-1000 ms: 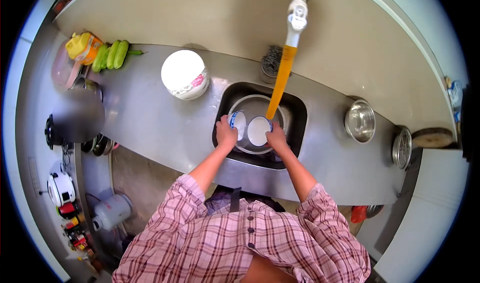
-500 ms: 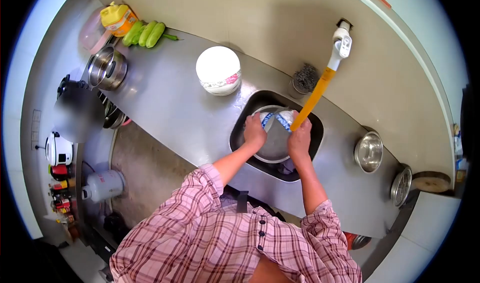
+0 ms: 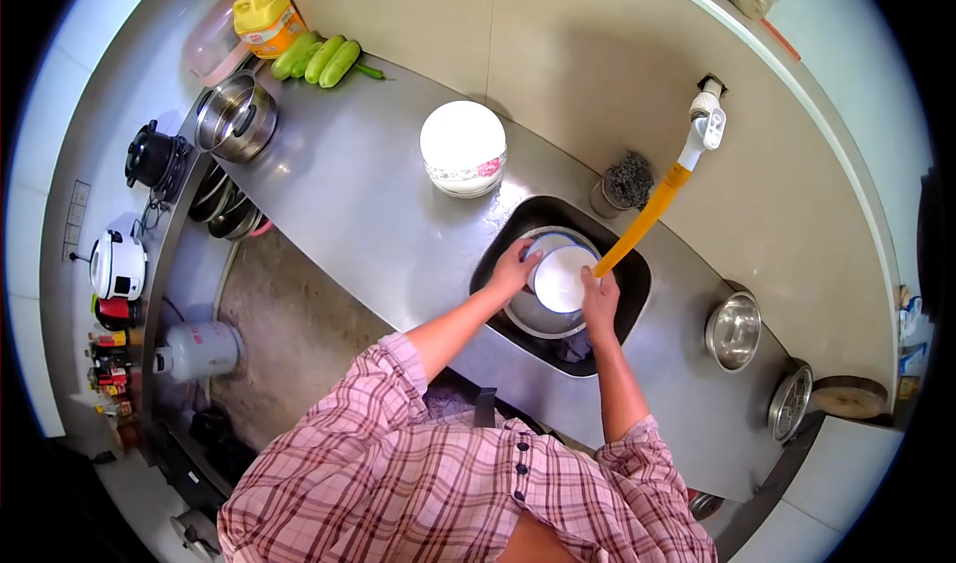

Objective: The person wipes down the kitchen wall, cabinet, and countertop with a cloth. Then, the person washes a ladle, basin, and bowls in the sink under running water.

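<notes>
Over the sink (image 3: pixel 639 294), a white bowl (image 3: pixel 564 280) with a blue rim shows its inside. A second blue-edged white bowl (image 3: pixel 548 243) appears partly behind it; whether they are nested I cannot tell. My left hand (image 3: pixel 512 269) is closed on the bowls' left side, and its thumb is near the rims. On the right edge of the front bowl, my right hand (image 3: pixel 599 301) grips with the thumb on top. Beneath them, a round metal basin (image 3: pixel 528 320) stands in the sink. The yellow hose (image 3: pixel 642 221) ends right by my right hand.
Left of the sink stands a stack of white bowls (image 3: pixel 464 150). A holder with a steel scrubber (image 3: pixel 627 180) is behind it. To the right are a metal bowl (image 3: pixel 734 332) and a metal strainer (image 3: pixel 791 402). Green gourds (image 3: pixel 324 61) and a pot (image 3: pixel 237 117) sit far left.
The two bowls, tilted apart with their blue-patterned outsides showing, have come together and turned so a white inside faces up. The whole view has shifted slightly.
</notes>
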The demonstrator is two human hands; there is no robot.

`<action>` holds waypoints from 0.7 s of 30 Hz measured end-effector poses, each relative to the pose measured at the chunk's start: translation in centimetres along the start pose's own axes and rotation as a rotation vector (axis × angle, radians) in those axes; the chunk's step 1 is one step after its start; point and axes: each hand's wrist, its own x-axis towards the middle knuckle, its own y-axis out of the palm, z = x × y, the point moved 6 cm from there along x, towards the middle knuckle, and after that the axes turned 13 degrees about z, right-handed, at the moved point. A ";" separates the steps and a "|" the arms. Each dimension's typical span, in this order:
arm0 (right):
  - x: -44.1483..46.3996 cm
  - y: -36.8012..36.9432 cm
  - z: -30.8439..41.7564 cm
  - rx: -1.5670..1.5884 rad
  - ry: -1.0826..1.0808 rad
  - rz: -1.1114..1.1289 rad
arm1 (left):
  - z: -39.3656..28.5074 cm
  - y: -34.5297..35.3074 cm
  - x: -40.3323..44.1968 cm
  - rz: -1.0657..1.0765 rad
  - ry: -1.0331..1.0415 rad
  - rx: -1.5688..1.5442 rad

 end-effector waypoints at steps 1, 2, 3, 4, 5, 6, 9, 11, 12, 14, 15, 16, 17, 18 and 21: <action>0.1 0.4 0.2 -0.064 0.020 -0.049 | -0.3 -0.1 -0.5 0.033 0.125 0.026; 0.3 1.1 0.6 -0.090 0.017 -0.019 | 0.9 -0.4 -0.7 0.055 0.020 -0.097; 0.1 1.7 2.4 -0.116 0.014 0.013 | 0.6 -0.3 -1.7 0.076 -0.086 -0.221; -0.1 2.2 3.5 -0.142 0.011 0.045 | 0.7 -0.3 -2.7 0.098 -0.192 -0.345; 0.2 2.9 3.1 -0.177 -0.131 0.021 | 0.4 -0.9 -3.4 0.088 -0.188 -0.343; 0.3 3.5 3.0 -0.151 0.002 0.078 | 1.0 -1.6 -3.5 0.093 -0.169 -0.328; 0.6 5.8 1.5 0.087 0.389 0.363 | 2.3 -3.3 -4.3 0.106 -0.171 -0.326; 0.8 7.5 0.2 0.142 0.383 0.416 | 2.3 -4.3 -5.2 0.144 -0.234 -0.485; 0.8 8.5 0.1 0.168 0.377 0.442 | 2.2 -4.9 -5.6 0.163 -0.263 -0.566; 1.1 9.8 2.4 0.049 0.303 0.402 | 1.1 -6.2 -6.1 0.203 -0.275 -0.679; 1.3 10.7 2.3 0.023 0.267 0.404 | 0.6 -6.8 -6.4 0.189 -0.245 -0.592; 1.4 11.5 3.6 -0.003 0.230 0.404 | -0.9 -7.3 -7.1 0.174 -0.214 -0.506; 1.2 12.1 4.5 0.006 0.247 0.411 | -2.4 -8.0 -8.0 0.151 -0.222 -0.328; 1.2 13.0 5.7 0.008 0.249 0.470 | -1.2 -9.4 -7.4 0.123 -0.191 -0.233; 1.9 15.2 8.0 0.074 0.273 0.698 | 0.7 -13.7 -6.6 0.067 -0.145 -0.068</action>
